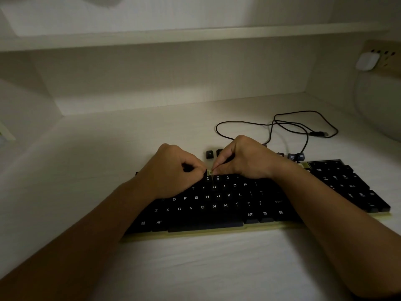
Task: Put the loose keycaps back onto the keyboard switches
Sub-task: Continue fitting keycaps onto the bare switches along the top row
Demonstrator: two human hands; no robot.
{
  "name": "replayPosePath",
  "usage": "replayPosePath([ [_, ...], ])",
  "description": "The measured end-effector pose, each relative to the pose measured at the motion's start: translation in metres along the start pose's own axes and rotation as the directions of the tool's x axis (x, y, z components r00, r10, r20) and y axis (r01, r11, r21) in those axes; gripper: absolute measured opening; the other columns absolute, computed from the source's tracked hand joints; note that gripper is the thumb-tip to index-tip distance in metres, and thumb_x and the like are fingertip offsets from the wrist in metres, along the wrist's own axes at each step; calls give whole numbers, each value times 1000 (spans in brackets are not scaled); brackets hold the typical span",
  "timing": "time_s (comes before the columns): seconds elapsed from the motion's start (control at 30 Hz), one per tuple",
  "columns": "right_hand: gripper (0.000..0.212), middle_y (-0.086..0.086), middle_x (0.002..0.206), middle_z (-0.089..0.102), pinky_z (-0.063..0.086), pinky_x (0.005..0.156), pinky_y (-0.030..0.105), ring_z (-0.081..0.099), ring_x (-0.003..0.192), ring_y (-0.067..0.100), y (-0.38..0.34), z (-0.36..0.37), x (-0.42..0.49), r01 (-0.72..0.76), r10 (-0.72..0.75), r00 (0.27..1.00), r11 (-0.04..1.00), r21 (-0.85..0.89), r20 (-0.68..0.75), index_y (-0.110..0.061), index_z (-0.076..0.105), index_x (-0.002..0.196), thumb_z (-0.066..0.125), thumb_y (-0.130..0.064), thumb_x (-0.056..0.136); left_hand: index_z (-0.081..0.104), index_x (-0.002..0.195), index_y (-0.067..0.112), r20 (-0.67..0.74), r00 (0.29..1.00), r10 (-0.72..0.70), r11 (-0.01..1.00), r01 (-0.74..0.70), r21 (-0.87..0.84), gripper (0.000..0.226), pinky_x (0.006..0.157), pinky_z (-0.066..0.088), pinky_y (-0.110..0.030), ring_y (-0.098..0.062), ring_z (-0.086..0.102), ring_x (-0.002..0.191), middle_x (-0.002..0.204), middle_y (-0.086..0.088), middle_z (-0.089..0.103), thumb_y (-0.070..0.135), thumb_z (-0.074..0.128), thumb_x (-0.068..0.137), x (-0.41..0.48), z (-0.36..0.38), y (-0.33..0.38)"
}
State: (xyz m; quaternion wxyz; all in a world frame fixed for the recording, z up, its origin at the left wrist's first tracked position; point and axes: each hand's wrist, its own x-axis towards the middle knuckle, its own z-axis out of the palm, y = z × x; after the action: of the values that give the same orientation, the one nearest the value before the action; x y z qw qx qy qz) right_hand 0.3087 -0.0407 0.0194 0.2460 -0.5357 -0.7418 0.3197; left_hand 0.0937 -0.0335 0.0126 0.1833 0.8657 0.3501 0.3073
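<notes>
The left hand's fingers (pixel 200 168) are curled tight, thumb and forefinger pinching what looks like a small black keycap (pixel 205 172) at the far row of the board, just above the 7 key. The right hand's fingertips (pixel 214 170) are drawn together right beside it, at a pale bare spot. Whether they hold anything I cannot tell. The left hand (pixel 175 168) and the right hand (pixel 243 159) both rest knuckles-up over the upper rows, forearms crossing the near edge.

Under them lies the full-size black keyboard on a pale yellowish base (pixel 217 232). Its long axis runs left to right across the white desk (pixel 195 268), with the right end angled a little farther away. The space bar is on the near side and the white legends read upright to the person.

Loose black keycaps (pixel 209 154) sit on the desk just beyond the far edge, more near the right end. A thin black cable (pixel 271 124) loops behind them.
</notes>
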Motion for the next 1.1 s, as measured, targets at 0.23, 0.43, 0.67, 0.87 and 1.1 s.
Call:
replayPosePath([
  [0.23, 6, -8, 77, 78, 46, 67, 8, 66, 69, -4, 1, 0, 0, -2, 2, 1000, 1000, 22, 1, -20, 83, 84, 84, -20, 78, 79, 75, 19, -24, 1000, 7, 1000, -7, 26, 16, 70, 60, -33, -5, 72, 70, 80, 7, 78, 21, 63, 75, -1, 3, 2],
  [0.43, 5, -11, 72, 76, 44, 65, 7, 64, 65, -5, 2, 0, 2, 6, -6, 1000, 1000, 17, 2, -21, 83, 83, 84, -20, 78, 73, 75, 24, -29, 1000, -1, 1000, 1, -3, 18, 66, 59, -41, -18, 72, 68, 82, -2, 77, 25, 55, 74, -2, 2, 0],
  [0.67, 6, -11, 71, 75, 43, 64, 5, 63, 64, -6, 3, 0, 3, 11, -11, 1000, 1000, 26, -5, -18, 83, 83, 84, -19, 77, 79, 74, 14, -59, 995, 78, 993, -73, 87, 22, 71, 58, -25, -7, 72, 75, 92, 1, 78, 16, 57, 75, -2, 5, 1],
  [0.87, 4, -11, 71, 74, 44, 64, 9, 64, 65, -6, 1, -1, 1, -15, 15, 1000, 1000, 5, -2, -20, 81, 79, 83, -23, 79, 70, 105, 15, -100, 944, -314, 939, 293, -182, 40, 67, 60, -28, -8, 73, 70, 84, -4, 75, -9, 47, 82, 8, 3, 1],
  [1.1, 21, -12, 65, 69, 42, 60, 9, 58, 59, -6, 3, -5, -4, 7, -10, 999, 998, -55, -50, -17, 77, 74, 75, -34, 87, 68, 103, 7, 52, 877, -477, 770, 446, -456, 25, 78, 61, -37, -20, 74, 86, 102, -6, 74, -6, 52, 89, 27, -5, 8],
])
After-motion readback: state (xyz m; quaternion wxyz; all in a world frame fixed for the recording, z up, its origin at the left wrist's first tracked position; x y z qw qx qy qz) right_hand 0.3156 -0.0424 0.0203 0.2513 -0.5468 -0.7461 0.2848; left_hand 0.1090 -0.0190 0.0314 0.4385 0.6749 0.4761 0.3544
